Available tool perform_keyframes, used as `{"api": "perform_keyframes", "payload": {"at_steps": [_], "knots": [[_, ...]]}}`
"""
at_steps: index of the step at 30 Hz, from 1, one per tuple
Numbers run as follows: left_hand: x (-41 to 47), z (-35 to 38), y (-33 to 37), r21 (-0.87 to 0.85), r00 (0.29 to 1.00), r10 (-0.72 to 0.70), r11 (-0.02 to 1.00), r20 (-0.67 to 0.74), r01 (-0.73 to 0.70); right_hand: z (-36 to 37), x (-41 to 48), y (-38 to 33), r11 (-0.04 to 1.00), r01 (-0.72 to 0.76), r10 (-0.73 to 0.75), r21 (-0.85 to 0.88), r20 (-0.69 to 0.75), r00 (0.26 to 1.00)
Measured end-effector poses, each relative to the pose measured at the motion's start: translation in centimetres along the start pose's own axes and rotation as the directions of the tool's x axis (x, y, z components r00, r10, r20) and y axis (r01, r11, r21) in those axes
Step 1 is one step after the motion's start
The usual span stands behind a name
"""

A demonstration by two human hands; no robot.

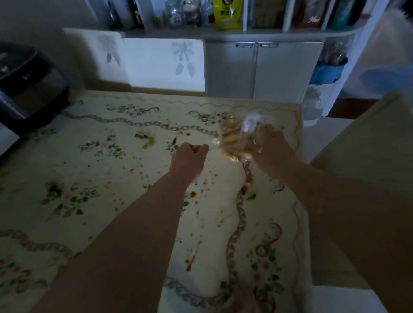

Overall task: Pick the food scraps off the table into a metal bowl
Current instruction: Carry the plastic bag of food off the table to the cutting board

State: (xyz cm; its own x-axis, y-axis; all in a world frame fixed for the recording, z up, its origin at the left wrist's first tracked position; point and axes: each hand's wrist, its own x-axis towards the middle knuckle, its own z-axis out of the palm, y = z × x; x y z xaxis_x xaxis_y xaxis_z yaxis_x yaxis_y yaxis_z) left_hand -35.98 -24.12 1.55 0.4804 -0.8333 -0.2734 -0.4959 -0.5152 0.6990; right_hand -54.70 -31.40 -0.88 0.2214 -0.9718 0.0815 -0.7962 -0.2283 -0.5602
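Food scraps litter the floral tablecloth [105,188]: a green-yellow scrap pile [146,138] at the far middle, a dark leafy scrap [53,187] at the left, and brown sauce smears [191,262] near the front. My left hand [190,155] is a closed fist above the cloth; whether it holds anything cannot be seen. My right hand [270,147] grips a clear plastic bag of pale biscuits [236,137] near the table's far right edge. No metal bowl is in view.
A black rice cooker [17,81] stands at the far left of the table. Behind the table are two white chair backs [164,61], a grey cabinet [262,67] and shelves with jars and a yellow packet [228,8].
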Motion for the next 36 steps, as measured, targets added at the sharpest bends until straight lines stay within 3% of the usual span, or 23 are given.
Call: {"api": "perform_keyframes", "payload": {"at_steps": [3, 7, 9, 13, 17, 20, 22, 25, 30, 33, 36], "knots": [[1.0, 1.6, 1.5, -0.007, 0.999, -0.023, 1.0, -0.032, 0.023, -0.3, 2.2, -0.2, 0.998, -0.05, 0.049, 0.039, 0.021, 0.999], [2.0, 2.3, 2.6, 0.029, 0.998, -0.027, 0.999, -0.058, 0.028, -0.4, 4.9, -0.2, 0.927, -0.339, 0.332, 0.158, 0.069, 0.941], [2.6, 2.5, 2.9, 0.051, 0.997, -0.029, 0.998, -0.068, 0.032, -0.6, 5.5, -0.3, 0.921, -0.363, 0.362, 0.141, 0.035, 0.931], [3.3, 2.4, 3.1, 0.037, 0.996, -0.047, 0.998, -0.079, 0.05, -0.2, 7.1, -0.3, 0.965, -0.263, 0.259, 0.006, 0.14, 0.955], [3.2, 2.0, 2.6, 0.036, 0.995, -0.085, 0.996, -0.061, 0.087, 1.6, 6.8, -0.9, 0.973, -0.213, 0.188, 0.083, 0.242, 0.952], [3.0, 1.6, 2.3, 0.022, 0.99, -0.126, 0.992, -0.069, 0.127, 1.7, 6.3, -0.8, 0.984, -0.109, 0.141, -0.144, 0.234, 0.962], [2.8, 1.3, 2.2, 0.071, 0.99, -0.114, 0.99, -0.082, 0.12, 1.3, 6.2, -0.9, 0.962, -0.139, 0.186, -0.235, 0.194, 0.963], [2.0, 0.8, 2.2, 0.098, 0.991, -0.096, 0.99, -0.091, 0.105, 0.6, 6.1, -1.2, 0.963, -0.224, 0.248, -0.15, 0.163, 0.955], [1.0, 0.4, 2.6, 0.097, 0.99, -0.094, 0.99, -0.101, 0.104, 1.9, 6.9, -0.8, 0.963, -0.011, 0.094, -0.268, 0.3, 0.949], [0.9, 0.7, 2.4, 0.086, 0.99, -0.101, 0.99, -0.1, 0.11, 3.8, 6.4, 0.0, 0.972, 0.005, 0.088, -0.233, 0.387, 0.918], [0.8, 1.2, 2.1, 0.076, 0.991, -0.109, 0.99, -0.083, 0.115, 4.3, 5.4, 0.7, 0.955, 0.046, 0.054, -0.294, 0.324, 0.945]]}}
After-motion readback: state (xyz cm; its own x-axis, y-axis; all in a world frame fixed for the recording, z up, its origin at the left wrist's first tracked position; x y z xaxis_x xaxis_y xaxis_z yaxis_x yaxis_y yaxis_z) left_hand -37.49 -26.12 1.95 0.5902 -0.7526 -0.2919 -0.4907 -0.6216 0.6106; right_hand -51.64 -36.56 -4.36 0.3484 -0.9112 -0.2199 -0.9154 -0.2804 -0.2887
